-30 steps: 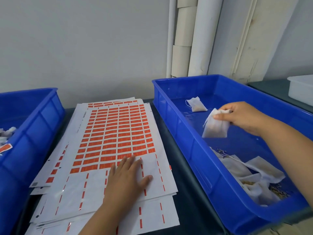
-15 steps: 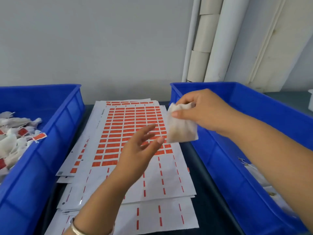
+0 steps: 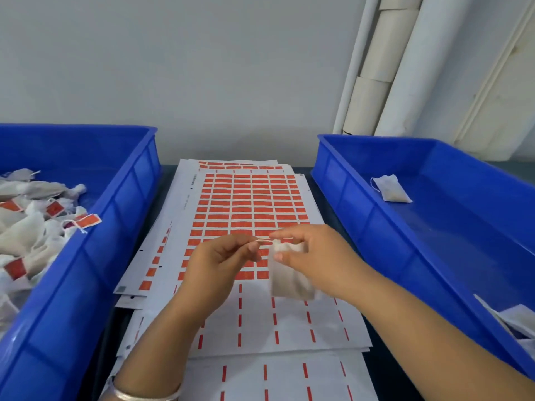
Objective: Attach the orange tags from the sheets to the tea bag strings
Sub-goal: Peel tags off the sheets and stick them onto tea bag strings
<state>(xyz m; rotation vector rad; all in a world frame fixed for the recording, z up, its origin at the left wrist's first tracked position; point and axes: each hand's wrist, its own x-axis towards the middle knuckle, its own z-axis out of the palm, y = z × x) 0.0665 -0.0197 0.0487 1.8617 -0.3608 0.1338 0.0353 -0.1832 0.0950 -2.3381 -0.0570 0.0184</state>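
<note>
Left hand (image 3: 223,256) pinches the string (image 3: 264,240), right hand (image 3: 312,256) grips the bag (image 3: 289,282); a hard pull could snap it.

A stack of tag sheets (image 3: 254,215) lay on the table between two bins. The left bin (image 3: 95,256) held a heap of tagged tea bags (image 3: 34,227). The right bin (image 3: 376,227) held one tea bag (image 3: 390,189) toward its far end and a few more at its near corner (image 3: 512,319). Above the sheets, the left hand (image 3: 220,261) and right hand (image 3: 315,256) met over a tea bag (image 3: 289,282), its string (image 3: 265,241) stretched between them. Pipes (image 3: 405,68) stood behind the right bin against the wall.
</note>
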